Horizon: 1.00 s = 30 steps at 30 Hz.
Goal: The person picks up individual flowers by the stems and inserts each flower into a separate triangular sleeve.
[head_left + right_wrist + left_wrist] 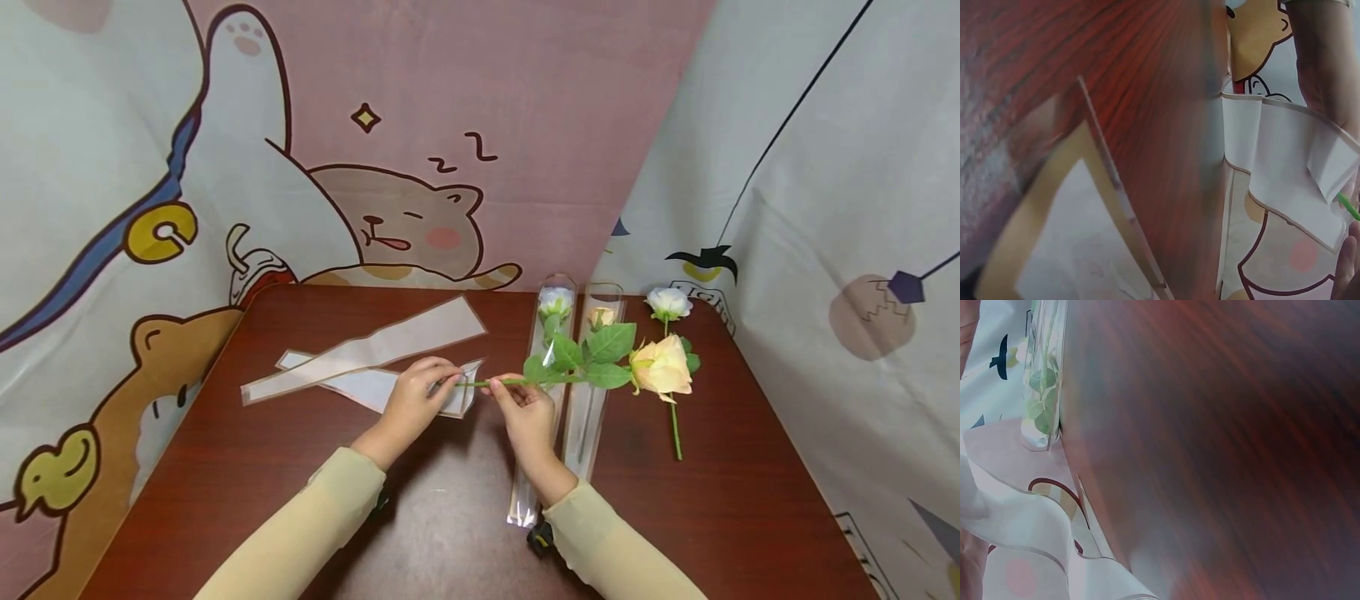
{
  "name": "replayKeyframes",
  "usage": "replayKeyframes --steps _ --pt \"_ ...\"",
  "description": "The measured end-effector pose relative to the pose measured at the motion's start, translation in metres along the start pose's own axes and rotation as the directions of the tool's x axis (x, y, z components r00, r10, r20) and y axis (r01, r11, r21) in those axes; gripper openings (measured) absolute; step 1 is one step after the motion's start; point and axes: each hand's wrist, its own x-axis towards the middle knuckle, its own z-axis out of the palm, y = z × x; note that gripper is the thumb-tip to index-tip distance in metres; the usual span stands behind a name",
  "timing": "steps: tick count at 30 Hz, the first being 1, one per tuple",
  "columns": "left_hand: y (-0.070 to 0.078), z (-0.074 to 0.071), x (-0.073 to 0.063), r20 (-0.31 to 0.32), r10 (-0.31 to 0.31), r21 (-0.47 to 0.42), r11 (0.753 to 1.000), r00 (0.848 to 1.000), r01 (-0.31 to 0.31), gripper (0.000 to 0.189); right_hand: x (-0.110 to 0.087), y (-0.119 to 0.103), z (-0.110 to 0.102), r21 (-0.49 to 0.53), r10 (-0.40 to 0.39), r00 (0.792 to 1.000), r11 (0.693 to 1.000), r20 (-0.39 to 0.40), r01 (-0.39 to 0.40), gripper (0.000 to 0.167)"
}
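Note:
A peach rose with green leaves lies across the air above the table, bloom to the right. My right hand pinches its green stem between thumb and fingertips, below the leaves. At the stem's cut end, my left hand pinches the mouth of a white, gold-edged flower sleeve. The sleeve trails left on the table, partly under another. In the right wrist view, the sleeve bends open and the green stem meets its edge. The left wrist view shows the sleeve curving at lower left.
Another flat sleeve lies at the back left. Right of centre are two clear sleeves, one with a white rose, one with a peach rose. A loose white rose lies farther right. A small black object sits near my right cuff.

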Motion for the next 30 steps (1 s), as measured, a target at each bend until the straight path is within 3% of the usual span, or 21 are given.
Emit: replayKeyframes --steps 5,11,18,24,30 --pt "0.0 -0.001 0.001 0.002 -0.019 0.013 1.0 1.0 0.019 0.011 0.001 -0.004 -0.001 0.03 -0.066 0.998 0.997 -0.011 0.066 0.018" --pt "0.003 0.0 0.001 -0.045 -0.046 -0.034 0.998 0.998 0.045 0.01 -0.002 -0.026 0.004 0.001 -0.029 0.999 1.0 0.027 0.029 0.012" --pt "0.005 0.002 0.002 -0.079 -0.081 -0.074 0.994 0.994 0.075 0.01 -0.001 -0.03 0.006 -0.025 -0.018 0.998 0.999 0.062 0.02 0.013" --pt "0.009 0.002 0.002 -0.094 -0.108 -0.094 0.991 0.99 0.099 0.009 0.002 -0.021 0.004 -0.065 -0.006 0.998 0.998 0.064 0.01 0.014" --pt "0.013 0.002 0.003 -0.061 -0.077 -0.065 0.995 0.995 0.073 0.009 0.008 -0.002 -0.001 -0.015 0.065 0.998 0.998 -0.005 -0.066 0.018"
